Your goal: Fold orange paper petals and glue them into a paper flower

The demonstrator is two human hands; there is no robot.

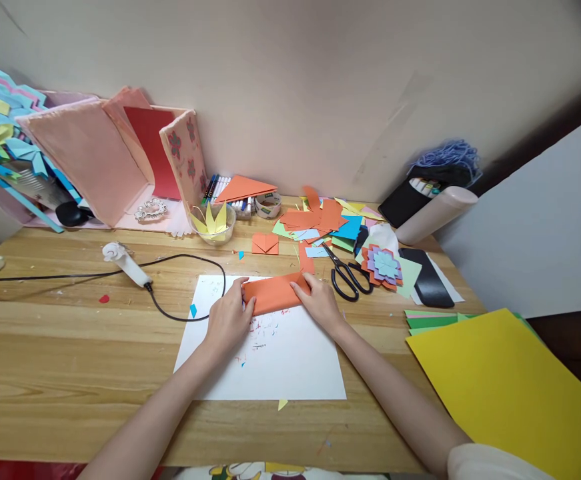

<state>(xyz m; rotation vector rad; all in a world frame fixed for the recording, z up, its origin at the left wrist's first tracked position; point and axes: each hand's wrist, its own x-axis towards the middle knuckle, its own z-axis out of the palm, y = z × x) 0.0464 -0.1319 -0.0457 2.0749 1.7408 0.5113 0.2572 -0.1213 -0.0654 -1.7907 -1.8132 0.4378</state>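
Observation:
Both my hands hold a folded strip of orange paper (274, 293) above the upper part of a white sheet (290, 367). My left hand (230, 313) grips its left end, thumb in front and fingers behind. At the right end, my right hand (317, 301) pinches it with the thumb on the near face. The white sheet beneath carries coloured marks and small paper bits. Just right of my right hand lie black-handled scissors (346, 273). Beyond the strip sits a small folded orange paper piece (265, 244).
A white glue gun (129, 267) with a looping black cord lies left. Colourful paper scraps (315, 223) are heaped at the back, near a tape roll (268, 205) and a bowl (213, 227). A layered paper flower (384, 265) and yellow card sheets (505, 380) lie right.

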